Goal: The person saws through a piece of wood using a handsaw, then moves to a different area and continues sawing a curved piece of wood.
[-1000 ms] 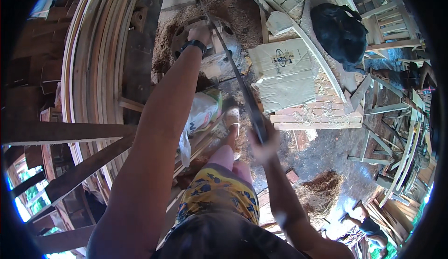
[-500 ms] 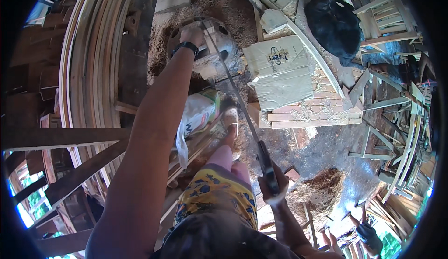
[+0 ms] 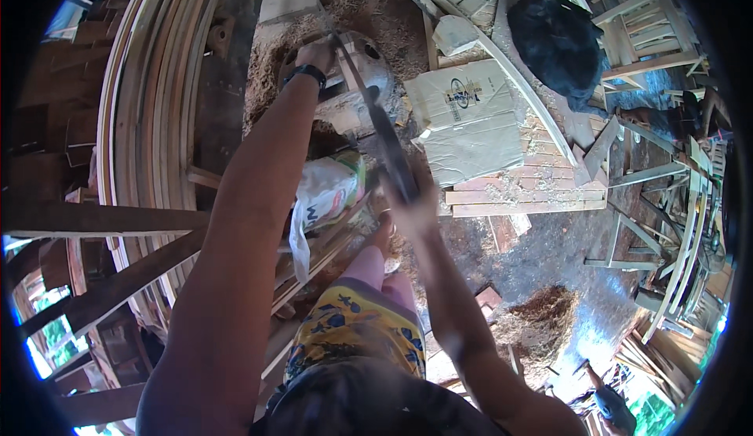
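Note:
My right hand (image 3: 414, 200), blurred by motion, is closed round the dark handle of a handsaw (image 3: 382, 126). Its long narrow blade shows edge-on and points away from me, passing just right of my left hand (image 3: 316, 54). That hand, with a dark band on the wrist, is closed and presses down on a pale piece of wood (image 3: 345, 61), mostly covered by hand and blade. Beneath them lies a round rusty metal wheel rim (image 3: 379, 75) with holes, used as a rest at ground level. My fingertips are partly hidden.
A white and green plastic sack (image 3: 325, 193) lies near my feet. Flattened cardboard (image 3: 471, 142) covers wooden slats on the right, near a black bag (image 3: 555, 47). Long boards (image 3: 157, 122) stack along the left. Sawdust (image 3: 541, 314) heaps on the floor. Other people are at the right.
My right hand has pushed the handsaw forward and slightly left, so its handle is now close to the wheel rim. My left hand stays nearly in place.

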### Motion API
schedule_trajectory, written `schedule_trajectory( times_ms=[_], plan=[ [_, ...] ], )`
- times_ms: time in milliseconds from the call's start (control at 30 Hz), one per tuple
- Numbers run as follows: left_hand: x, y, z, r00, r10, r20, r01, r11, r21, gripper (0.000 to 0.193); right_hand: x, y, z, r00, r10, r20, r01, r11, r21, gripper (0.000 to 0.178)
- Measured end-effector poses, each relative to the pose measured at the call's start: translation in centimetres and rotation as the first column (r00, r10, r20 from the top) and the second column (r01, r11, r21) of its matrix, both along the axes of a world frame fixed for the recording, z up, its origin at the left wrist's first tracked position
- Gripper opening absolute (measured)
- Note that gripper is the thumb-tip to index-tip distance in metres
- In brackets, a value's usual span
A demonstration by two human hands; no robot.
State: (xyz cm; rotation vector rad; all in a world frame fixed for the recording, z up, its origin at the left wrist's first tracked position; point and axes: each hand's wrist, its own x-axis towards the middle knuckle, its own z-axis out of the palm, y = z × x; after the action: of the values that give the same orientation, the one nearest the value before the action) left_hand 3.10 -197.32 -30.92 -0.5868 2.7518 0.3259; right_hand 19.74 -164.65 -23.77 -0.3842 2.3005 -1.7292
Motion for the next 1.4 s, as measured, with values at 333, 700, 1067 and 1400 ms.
schedule_trajectory(
  times_ms=[333,700,1067,1400],
  plan=[
    [-1.0,-2.4,-7.2,0.894,0.307,-0.328,-0.137,0.881,0.453,0.035,5.1,6.8,2.7,0.996,0.036,-0.079,-0.034,0.999,0.032,0.053],
    [-0.7,-1.2,-2.4,0.999,0.03,0.028,-0.028,0.997,-0.072,0.043,3.0,2.7,0.4,0.993,-0.001,0.118,0.003,1.0,-0.015,0.043],
    [-1.3,-2.5,-7.8,0.874,0.41,-0.259,-0.23,0.82,0.524,0.044,0.7,0.8,0.0,0.992,-0.01,-0.129,0.016,0.999,0.04,0.049],
    [-0.4,-0.7,-3.8,0.954,0.137,-0.267,-0.091,0.98,0.18,0.035,3.6,3.8,0.0,1.0,-0.002,-0.028,0.004,0.998,0.065,0.048]
  ],
)
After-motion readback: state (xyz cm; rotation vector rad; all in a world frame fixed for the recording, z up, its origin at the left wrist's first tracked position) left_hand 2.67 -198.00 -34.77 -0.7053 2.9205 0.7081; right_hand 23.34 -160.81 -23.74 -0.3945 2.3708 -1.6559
